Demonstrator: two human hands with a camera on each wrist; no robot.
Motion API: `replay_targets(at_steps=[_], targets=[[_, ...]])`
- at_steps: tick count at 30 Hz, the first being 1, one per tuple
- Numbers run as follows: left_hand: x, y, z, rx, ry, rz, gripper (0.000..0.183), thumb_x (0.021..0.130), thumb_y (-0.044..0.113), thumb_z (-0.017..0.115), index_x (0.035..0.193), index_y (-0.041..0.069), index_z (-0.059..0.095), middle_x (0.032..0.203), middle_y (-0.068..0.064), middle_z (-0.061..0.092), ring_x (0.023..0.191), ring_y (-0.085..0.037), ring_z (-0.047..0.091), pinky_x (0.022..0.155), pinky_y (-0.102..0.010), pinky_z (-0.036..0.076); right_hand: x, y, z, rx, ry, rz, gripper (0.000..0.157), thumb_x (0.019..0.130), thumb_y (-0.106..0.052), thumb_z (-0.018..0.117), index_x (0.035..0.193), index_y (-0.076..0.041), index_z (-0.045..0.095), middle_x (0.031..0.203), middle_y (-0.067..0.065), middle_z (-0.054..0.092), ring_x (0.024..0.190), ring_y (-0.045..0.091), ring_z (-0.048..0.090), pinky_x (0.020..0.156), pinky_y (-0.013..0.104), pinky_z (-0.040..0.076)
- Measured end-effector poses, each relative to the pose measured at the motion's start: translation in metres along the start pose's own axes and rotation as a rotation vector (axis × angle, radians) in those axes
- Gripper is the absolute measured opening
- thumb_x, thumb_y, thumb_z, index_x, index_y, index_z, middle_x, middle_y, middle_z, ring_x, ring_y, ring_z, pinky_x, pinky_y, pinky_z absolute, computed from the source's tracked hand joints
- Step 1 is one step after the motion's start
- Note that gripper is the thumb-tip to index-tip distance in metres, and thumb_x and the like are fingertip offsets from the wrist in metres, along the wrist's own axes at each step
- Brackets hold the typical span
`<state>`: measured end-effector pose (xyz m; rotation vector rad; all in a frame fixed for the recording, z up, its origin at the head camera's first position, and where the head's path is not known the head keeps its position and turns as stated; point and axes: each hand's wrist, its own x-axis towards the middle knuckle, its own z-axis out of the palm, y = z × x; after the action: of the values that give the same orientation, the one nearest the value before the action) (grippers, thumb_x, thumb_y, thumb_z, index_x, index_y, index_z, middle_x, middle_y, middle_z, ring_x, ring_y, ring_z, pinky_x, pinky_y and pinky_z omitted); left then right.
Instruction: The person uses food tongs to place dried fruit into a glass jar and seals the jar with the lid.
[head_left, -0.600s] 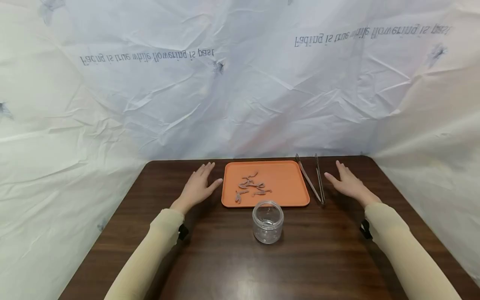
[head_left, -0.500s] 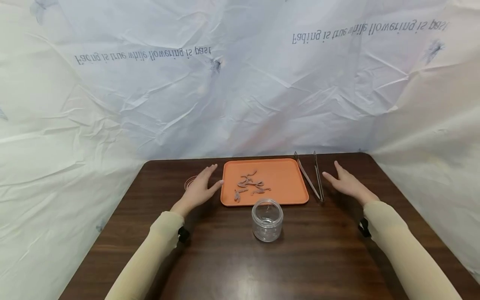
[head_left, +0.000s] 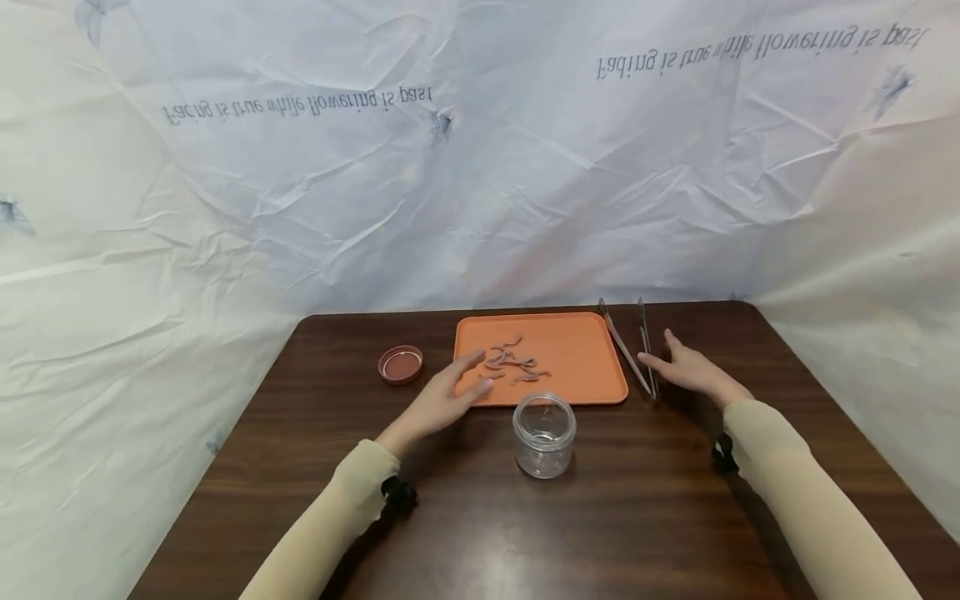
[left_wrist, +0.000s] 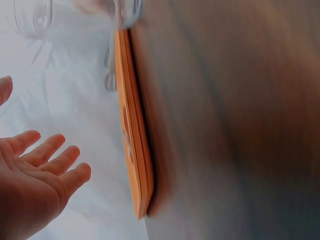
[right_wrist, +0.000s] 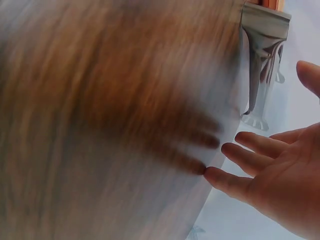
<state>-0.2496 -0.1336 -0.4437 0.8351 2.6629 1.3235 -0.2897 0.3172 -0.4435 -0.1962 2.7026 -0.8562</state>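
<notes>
My left hand (head_left: 441, 402) is held with its fingers spread near the left front corner of an orange tray (head_left: 585, 354), overlapping it in the head view. On the tray lie several thin greyish-brown shrivelled strips (head_left: 528, 362). A clear wide-mouthed jar (head_left: 543, 454) stands uncovered just in front of the tray, to the right of the left hand. Beside the tray's right edge rest metal tongs (right_wrist: 262, 50), spread apart, with their joined end towards me. My right hand (head_left: 693, 371) is close to the right of the tongs, thumb apart from the extended fingers, holding nothing.
A reddish-brown round lid (head_left: 401, 365) lies on the dark wooden table (head_left: 637, 517), left of the tray. White printed sheeting (head_left: 480, 192) hangs behind the table and along both sides.
My left hand has moved right and towards me, from beside the tray to over its front left corner, uncovering the lid. The right hand has come slightly nearer the tongs.
</notes>
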Motion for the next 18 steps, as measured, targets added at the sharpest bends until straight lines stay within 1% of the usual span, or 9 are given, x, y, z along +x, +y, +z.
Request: replay_targets(at_steps=[4,7,10,13,14,16,18], targets=[[-0.001,0.009,0.016,-0.068,-0.049,0.046,0.064,0.104,0.038,0.058,0.159,0.025,0.031,0.156,-0.008,0.043,0.144,-0.021,0.040,0.116,-0.044,0.034,0.003,0.002,0.003,-0.018,-0.011,-0.010,0.103,0.104,-0.058,0.043,0.152,0.014,-0.013,0.154,0.046,0.002,0.138,0.063,0.019,0.106,0.073,0.025],[-0.007,0.014,0.027,-0.122,-0.098,0.054,0.065,0.104,0.036,0.059,0.160,0.022,0.029,0.157,-0.009,0.041,0.144,-0.022,0.039,0.116,-0.043,0.034,0.008,0.002,0.009,-0.018,-0.021,-0.020,0.104,0.103,-0.058,0.045,0.152,0.015,-0.012,0.155,0.044,-0.002,0.139,0.062,0.017,0.108,0.072,0.024],[-0.012,0.020,0.032,-0.158,-0.133,0.048,0.068,0.102,0.037,0.062,0.160,0.023,0.028,0.158,-0.004,0.039,0.145,-0.020,0.038,0.116,-0.041,0.033,0.013,-0.003,0.012,-0.001,-0.011,-0.030,0.106,0.102,-0.058,0.048,0.152,0.014,-0.012,0.156,0.043,-0.004,0.140,0.062,0.014,0.108,0.072,0.023],[-0.016,0.026,0.034,-0.176,-0.158,0.042,0.073,0.099,0.040,0.066,0.160,0.029,0.027,0.158,0.003,0.038,0.145,-0.018,0.037,0.117,-0.041,0.032,0.019,-0.009,0.012,0.007,-0.002,-0.037,0.108,0.101,-0.058,0.050,0.153,0.013,-0.012,0.156,0.042,-0.005,0.141,0.061,0.012,0.110,0.072,0.021],[-0.016,0.027,0.034,-0.181,-0.165,0.037,0.074,0.098,0.041,0.068,0.159,0.033,0.027,0.158,0.005,0.038,0.145,-0.018,0.037,0.117,-0.041,0.032,0.020,-0.011,0.012,0.010,-0.001,-0.036,0.108,0.101,-0.057,0.051,0.153,0.013,-0.012,0.157,0.042,-0.005,0.141,0.061,0.011,0.110,0.072,0.020],[-0.017,0.028,0.035,-0.190,-0.179,0.031,0.077,0.096,0.042,0.070,0.159,0.038,0.026,0.158,0.007,0.038,0.145,-0.018,0.036,0.117,-0.042,0.032,0.023,-0.014,0.012,0.009,-0.004,-0.037,0.108,0.101,-0.056,0.052,0.153,0.013,-0.013,0.157,0.041,-0.006,0.142,0.060,0.010,0.110,0.071,0.020],[-0.017,0.029,0.036,-0.202,-0.192,0.037,0.079,0.095,0.040,0.072,0.158,0.040,0.025,0.159,0.004,0.038,0.146,-0.020,0.036,0.117,-0.044,0.031,0.025,-0.014,0.012,0.005,-0.005,-0.034,0.107,0.101,-0.054,0.053,0.153,0.012,-0.014,0.157,0.042,-0.006,0.141,0.061,0.012,0.110,0.071,0.022]])
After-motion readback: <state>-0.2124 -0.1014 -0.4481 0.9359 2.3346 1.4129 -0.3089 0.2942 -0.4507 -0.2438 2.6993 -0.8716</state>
